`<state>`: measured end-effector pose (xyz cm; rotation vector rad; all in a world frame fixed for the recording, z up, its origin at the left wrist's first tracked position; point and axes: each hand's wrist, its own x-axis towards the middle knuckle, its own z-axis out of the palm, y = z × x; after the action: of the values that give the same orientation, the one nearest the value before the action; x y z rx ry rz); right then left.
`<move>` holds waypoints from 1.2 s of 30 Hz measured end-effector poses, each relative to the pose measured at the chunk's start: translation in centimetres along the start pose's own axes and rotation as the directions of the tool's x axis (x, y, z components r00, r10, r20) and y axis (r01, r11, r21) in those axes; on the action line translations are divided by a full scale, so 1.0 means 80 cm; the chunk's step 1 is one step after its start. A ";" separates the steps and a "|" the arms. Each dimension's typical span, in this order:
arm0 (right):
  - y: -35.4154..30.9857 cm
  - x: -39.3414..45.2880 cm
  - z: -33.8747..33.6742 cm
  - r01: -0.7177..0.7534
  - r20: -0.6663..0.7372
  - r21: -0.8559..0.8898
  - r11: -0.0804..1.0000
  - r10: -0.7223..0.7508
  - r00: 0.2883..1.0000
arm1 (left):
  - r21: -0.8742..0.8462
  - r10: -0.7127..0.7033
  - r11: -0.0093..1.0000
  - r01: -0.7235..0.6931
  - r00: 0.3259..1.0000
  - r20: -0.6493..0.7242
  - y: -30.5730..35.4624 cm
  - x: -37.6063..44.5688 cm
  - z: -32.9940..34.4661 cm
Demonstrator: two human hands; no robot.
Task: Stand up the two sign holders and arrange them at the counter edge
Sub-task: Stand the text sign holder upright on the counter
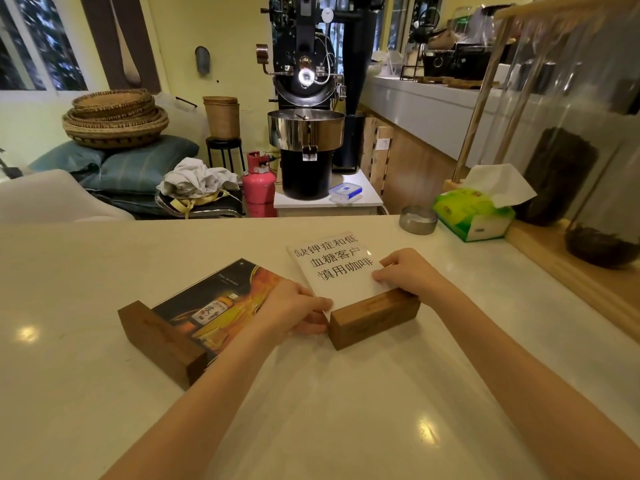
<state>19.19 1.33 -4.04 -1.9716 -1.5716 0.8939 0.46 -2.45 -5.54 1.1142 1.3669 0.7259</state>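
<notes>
Two sign holders with wooden bases lie flat on the pale counter (pixel 104 271). The white text sign holder (pixel 332 268) lies in the middle, its wooden block toward me. My left hand (pixel 298 310) grips its left edge beside the block. On its right edge, just above the block, my right hand (pixel 405 271) holds it too. The dark poster sign holder (pixel 207 306), showing a bottle picture, lies to the left with its wooden base at the near left. Neither hand holds that one, though my left wrist passes over its right edge.
At the counter's far right sit a round metal ashtray (pixel 417 220) and a green tissue box (pixel 474 213). A wooden rack with tall glass jars (pixel 561 174) lines the right side. Beyond the far edge stand a black coffee roaster (pixel 306 98), a pink gas cylinder (pixel 259 185) and baskets.
</notes>
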 end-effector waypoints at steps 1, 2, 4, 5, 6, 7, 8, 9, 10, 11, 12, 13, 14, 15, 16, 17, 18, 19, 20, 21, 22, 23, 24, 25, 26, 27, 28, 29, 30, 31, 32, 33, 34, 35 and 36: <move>0.002 -0.001 0.000 0.013 -0.025 0.037 0.999 -0.012 1.000 | 0.005 0.019 1.000 -0.019 1.000 -0.016 0.000 0.001 0.000; 0.004 -0.003 0.001 0.028 -0.053 0.076 0.997 -0.024 0.998 | 0.008 0.038 0.999 -0.038 0.999 -0.032 0.001 0.001 0.000; 0.008 -0.005 0.002 0.069 -0.108 0.155 0.985 -0.053 0.993 | 0.020 0.073 0.997 -0.072 0.995 -0.060 0.004 0.001 0.000; 0.010 -0.007 0.003 0.099 -0.133 0.197 0.975 -0.073 0.988 | 0.019 0.095 0.995 -0.094 0.993 -0.069 0.006 0.000 0.000; 0.012 -0.009 0.004 0.129 -0.158 0.239 0.962 -0.093 0.983 | 0.005 0.121 0.993 -0.121 0.990 -0.074 0.008 -0.002 0.001; 0.014 -0.011 0.005 0.159 -0.185 0.277 0.948 -0.110 0.977 | -0.005 0.148 0.989 -0.149 0.986 -0.081 0.009 -0.003 0.001; 0.016 -0.013 0.005 0.187 -0.212 0.311 0.932 -0.124 0.969 | 0.002 0.176 0.984 -0.176 0.980 -0.094 0.010 -0.004 0.001; 0.017 -0.015 0.005 0.219 -0.236 0.341 0.914 -0.142 0.961 | 0.025 0.202 0.979 -0.201 0.973 -0.111 0.011 -0.005 0.000; 0.018 -0.016 0.006 0.248 -0.253 0.365 0.898 -0.160 0.954 | 0.056 0.230 0.973 -0.225 0.965 -0.124 0.012 -0.006 0.000; 0.019 -0.018 0.005 0.272 -0.267 0.380 0.884 -0.177 0.947 | 0.089 0.261 0.964 -0.251 0.956 -0.133 0.012 -0.007 0.000; 0.021 -0.019 0.004 0.293 -0.280 0.392 0.872 -0.190 0.941 | 0.122 0.294 0.953 -0.279 0.946 -0.135 0.013 -0.008 0.000; 0.021 -0.020 0.003 0.316 -0.292 0.405 0.858 -0.206 0.934 | 0.155 0.329 0.939 -0.308 0.935 -0.133 0.014 -0.009 -0.001; 0.022 -0.021 0.001 0.339 -0.303 0.417 0.844 -0.222 0.927 | 0.193 0.365 0.921 -0.338 0.922 -0.127 0.014 -0.010 -0.001; 0.022 -0.023 0.000 0.360 -0.312 0.428 0.829 -0.238 0.920 | 0.239 0.402 0.899 -0.366 0.908 -0.121 0.015 -0.011 -0.001; 0.022 -0.024 -0.001 0.376 -0.316 0.437 0.817 -0.252 0.915 | 0.287 0.439 0.874 -0.393 0.891 -0.114 0.014 -0.013 -0.001; 0.022 -0.025 -0.001 0.388 -0.317 0.446 0.807 -0.262 0.911 | 0.332 0.473 0.846 -0.417 0.874 -0.107 0.014 -0.013 -0.002; 0.022 -0.026 -0.002 0.398 -0.317 0.454 0.797 -0.272 0.908 | 0.369 0.502 0.821 -0.436 0.859 -0.101 0.013 -0.013 -0.002; 0.023 -0.026 -0.002 0.404 -0.316 0.461 0.790 -0.280 0.907 | 0.398 0.524 0.799 -0.450 0.846 -0.096 0.012 -0.014 -0.003; 0.024 -0.026 -0.003 0.408 -0.312 0.463 0.787 -0.286 0.906 | 0.417 0.540 0.783 -0.460 0.836 -0.092 0.010 -0.015 -0.003; 0.024 -0.026 -0.003 0.411 -0.307 0.464 0.785 -0.292 0.906 | 0.430 0.553 0.771 -0.469 0.829 -0.086 0.010 -0.016 -0.003; 0.025 -0.026 -0.004 0.415 -0.304 0.464 0.783 -0.299 0.904 | 0.439 0.563 0.761 -0.478 0.823 -0.079 0.009 -0.016 -0.003; 0.027 -0.025 -0.005 0.420 -0.301 0.463 0.780 -0.307 0.903 | 0.447 0.572 0.750 -0.487 0.817 -0.070 0.009 -0.017 -0.003; 0.027 -0.025 -0.006 0.427 -0.297 0.464 0.776 -0.318 0.900 | 0.457 0.584 0.737 -0.497 0.810 -0.060 0.008 -0.018 -0.003; 0.028 -0.026 -0.008 0.432 -0.291 0.467 0.771 -0.327 0.899 | 0.469 0.597 0.722 -0.508 0.801 -0.051 0.008 -0.018 -0.003; 0.029 -0.027 -0.010 0.433 -0.281 0.473 0.768 -0.334 0.900 | 0.481 0.609 0.707 -0.519 0.792 -0.042 0.008 -0.018 -0.004; 0.030 -0.027 -0.011 0.428 -0.268 0.478 0.767 -0.336 0.903 | 0.491 0.618 0.695 -0.526 0.785 -0.035 0.007 -0.018 -0.004; 0.031 -0.028 -0.013 0.419 -0.254 0.483 0.769 -0.335 0.907 | 0.497 0.624 0.687 -0.530 0.781 -0.030 0.007 -0.017 -0.005; 0.032 -0.028 -0.016 0.411 -0.241 0.487 0.771 -0.334 0.911 | 0.503 0.627 0.682 -0.531 0.779 -0.027 0.006 -0.017 -0.005; 0.033 -0.029 -0.018 0.405 -0.229 0.492 0.771 -0.334 0.914 | 0.506 0.626 0.680 -0.531 0.779 -0.023 0.005 -0.016 -0.005; 0.034 -0.030 -0.019 0.400 -0.220 0.496 0.771 -0.334 0.917 | 0.509 0.622 0.680 -0.528 0.783 -0.017 0.003 -0.016 -0.005; 0.034 -0.030 -0.021 0.396 -0.212 0.499 0.771 -0.335 0.918 | 0.511 0.615 0.681 -0.524 0.789 -0.011 0.002 -0.016 -0.005; 0.035 -0.031 -0.022 0.393 -0.206 0.499 0.773 -0.335 0.920 | 0.516 0.608 0.682 -0.519 0.794 -0.004 0.002 -0.016 -0.005; 0.035 -0.031 -0.023 0.387 -0.199 0.497 0.777 -0.332 0.922 | 0.522 0.603 0.680 -0.515 0.798 0.002 0.002 -0.016 -0.004; 0.035 -0.031 -0.024 0.381 -0.194 0.490 0.784 -0.328 0.925 | 0.530 0.600 0.676 -0.512 0.800 0.007 0.002 -0.017 -0.004; 0.036 -0.031 -0.025 0.376 -0.190 0.484 0.790 -0.325 0.926 | 0.536 0.599 0.673 -0.511 0.801 0.011 0.003 -0.018 -0.004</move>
<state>22.25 -1.67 -4.15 -1.2730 -1.3935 0.9237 0.06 -3.61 -4.74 2.0082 1.4048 0.9304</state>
